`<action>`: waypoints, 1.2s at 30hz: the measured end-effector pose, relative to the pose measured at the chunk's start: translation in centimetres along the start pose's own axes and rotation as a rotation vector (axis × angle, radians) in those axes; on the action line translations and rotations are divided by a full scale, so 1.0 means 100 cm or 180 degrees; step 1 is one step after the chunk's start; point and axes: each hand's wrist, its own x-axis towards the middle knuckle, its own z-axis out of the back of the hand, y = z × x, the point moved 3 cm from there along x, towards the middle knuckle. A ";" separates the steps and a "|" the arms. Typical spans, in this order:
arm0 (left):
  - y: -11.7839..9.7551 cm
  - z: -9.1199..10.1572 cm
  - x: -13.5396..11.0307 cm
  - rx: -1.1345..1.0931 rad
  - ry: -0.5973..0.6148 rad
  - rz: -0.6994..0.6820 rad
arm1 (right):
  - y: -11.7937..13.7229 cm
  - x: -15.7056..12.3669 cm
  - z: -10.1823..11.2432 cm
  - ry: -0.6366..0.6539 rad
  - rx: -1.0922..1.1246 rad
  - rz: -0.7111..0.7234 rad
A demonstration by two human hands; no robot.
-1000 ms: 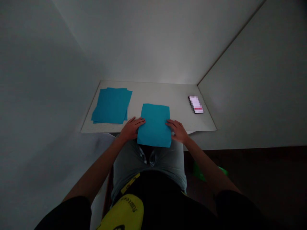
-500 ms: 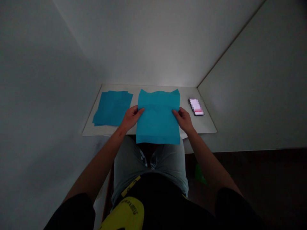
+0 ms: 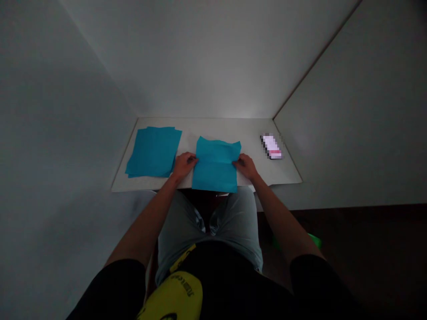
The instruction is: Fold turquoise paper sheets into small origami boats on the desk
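Between my two hands is a blue sheet of paper, with a faint crease running across its middle and curled upper corners. Its lower edge reaches past the table's front edge, above my lap. My left hand pinches the left side of the sheet with thumb and fingers. On the opposite side, my right hand grips the right edge at about the same height. A loose stack of blue sheets lies flat to the left, close to my left hand.
The white table stands against the wall, with another wall at its right. A phone, blurred into blocks, lies near the right end. Something green is on the dark floor at the lower right.
The sheet has come down lower toward the tabletop and looks smaller, its top edge nearer to me. Both hands have moved slightly down, still holding its sides, and a crease now shows.
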 end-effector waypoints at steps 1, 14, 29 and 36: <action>0.000 0.000 0.000 0.0009 0.0034 -0.0012 | -0.001 0.000 0.000 0.0016 0.0028 0.0050; -0.035 0.000 -0.010 0.0380 -0.0295 -0.0178 | 0.005 -0.005 0.011 -0.0452 0.0071 -0.0021; -0.076 -0.061 -0.045 0.1387 0.0742 -0.0643 | 0.099 -0.033 -0.079 0.0647 -0.0669 0.0352; -0.055 -0.035 -0.052 0.1356 0.0381 -0.0374 | 0.058 -0.046 -0.036 0.0698 -0.0918 0.0296</action>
